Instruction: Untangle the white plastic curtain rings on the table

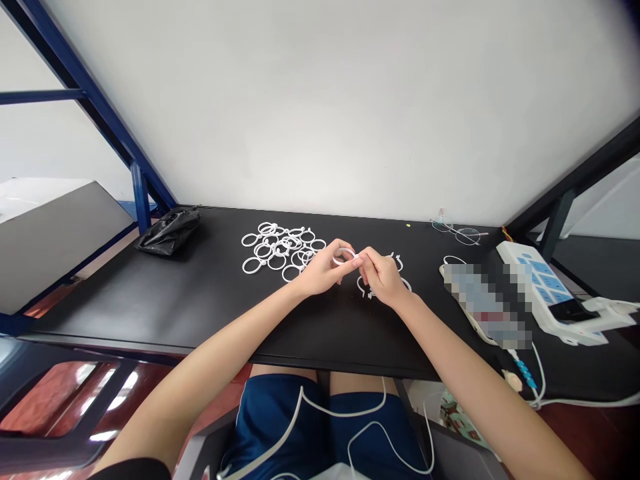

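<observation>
Both of my hands meet above the middle of the black desk, at a white plastic ring (pixel 345 253). My left hand (pixel 325 268) is closed round the ring's left side. With its thumb and fingers pinched, my right hand (pixel 381 273) grips the ring's right edge, where the fingers hide its joint. Left of my hands lies a pile of closed white rings (pixel 277 248), several with small knobs. Beneath and beside my right hand are a few open white rings (pixel 399 263), partly covered by it.
A black plastic bag (pixel 170 231) sits at the desk's (pixel 210 300) left rear. To the right are eyeglasses (pixel 456 231), a phone (pixel 483 303) on a charging cable and a white power strip (pixel 545 287). White cables (pixel 345 413) hang across my lap. A white wall (pixel 320 113) stands behind.
</observation>
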The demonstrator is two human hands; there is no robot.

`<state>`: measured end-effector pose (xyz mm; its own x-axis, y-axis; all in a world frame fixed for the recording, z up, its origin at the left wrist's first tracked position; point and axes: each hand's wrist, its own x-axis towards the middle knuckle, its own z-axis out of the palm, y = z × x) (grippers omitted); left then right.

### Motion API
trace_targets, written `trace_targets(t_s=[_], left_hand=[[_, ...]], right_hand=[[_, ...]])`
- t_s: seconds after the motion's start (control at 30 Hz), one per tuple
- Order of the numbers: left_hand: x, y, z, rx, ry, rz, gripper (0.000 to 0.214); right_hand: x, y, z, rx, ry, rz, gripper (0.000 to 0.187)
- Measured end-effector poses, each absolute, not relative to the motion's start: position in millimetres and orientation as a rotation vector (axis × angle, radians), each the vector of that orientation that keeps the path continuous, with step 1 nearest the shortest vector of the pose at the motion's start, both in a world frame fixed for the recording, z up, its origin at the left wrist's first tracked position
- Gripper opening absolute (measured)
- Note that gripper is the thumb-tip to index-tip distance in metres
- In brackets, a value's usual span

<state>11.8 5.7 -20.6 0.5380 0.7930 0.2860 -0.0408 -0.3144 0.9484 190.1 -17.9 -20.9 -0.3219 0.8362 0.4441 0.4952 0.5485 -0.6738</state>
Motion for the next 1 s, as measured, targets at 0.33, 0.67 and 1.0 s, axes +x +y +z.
trace_targets(t_s=[0.33,0.67,1.0], left_hand=[[6,6,-17,1.835,0.735,0.957,0.033],[2,-2,-2,1.869,0.702,0.867,0.033],[2,-2,-3,1.822,0.65,0.83,0.032]], right_hand=[[190,-18,-21,-1.05,-2.052,0.568,0.027],[189,-21,-30,-0.934,-1.979,0.449,0.023],[189,-23,-32,-0.943,-1.981,0.413,0.024]])
